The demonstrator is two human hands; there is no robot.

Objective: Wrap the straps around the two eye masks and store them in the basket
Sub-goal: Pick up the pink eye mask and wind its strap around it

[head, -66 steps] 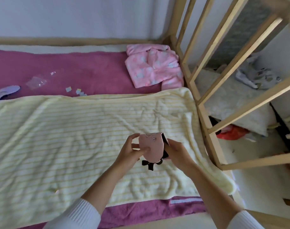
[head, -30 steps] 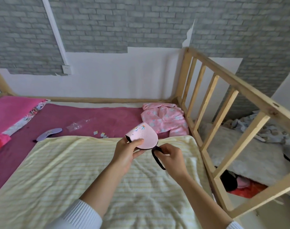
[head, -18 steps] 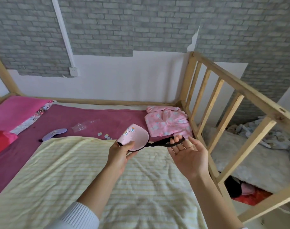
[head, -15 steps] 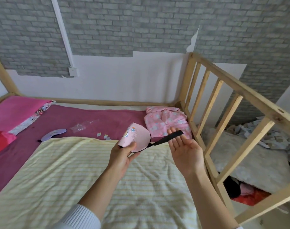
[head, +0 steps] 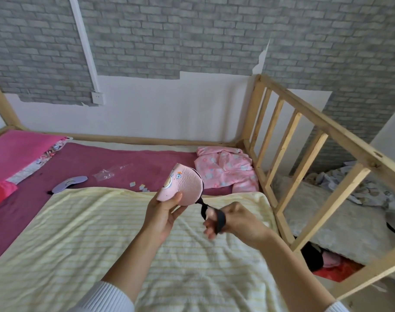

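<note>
Wooden-railed bed (head: 289,140) against a grey brick-papered wall; a soft, ribbed pale-yellow striped blanket (head: 83,233) lies over a maroon sheet (head: 115,161). Left hand (head: 162,216) pinches the folded pink eye mask (head: 183,186) at its lower edge, thumb on the front, fingers behind; raised over the blanket, likely so the strap hangs free to wind. Mask is padded, quilted-looking, half-moon in shape when doubled, with a small cartoon print near the fold. Black elastic strap (head: 219,218) runs from the mask's lower right corner to the right hand (head: 234,219), looped over its blurred, loosely curled fingers and drawn fairly taut; probably tension for the next turn. Second mask, a flat lavender eye mask (head: 69,183), lies well apart on the sheet at far left, not yet wrapped. Folded pink pyjamas (head: 228,172) sit by the rail. No basket in view
</note>
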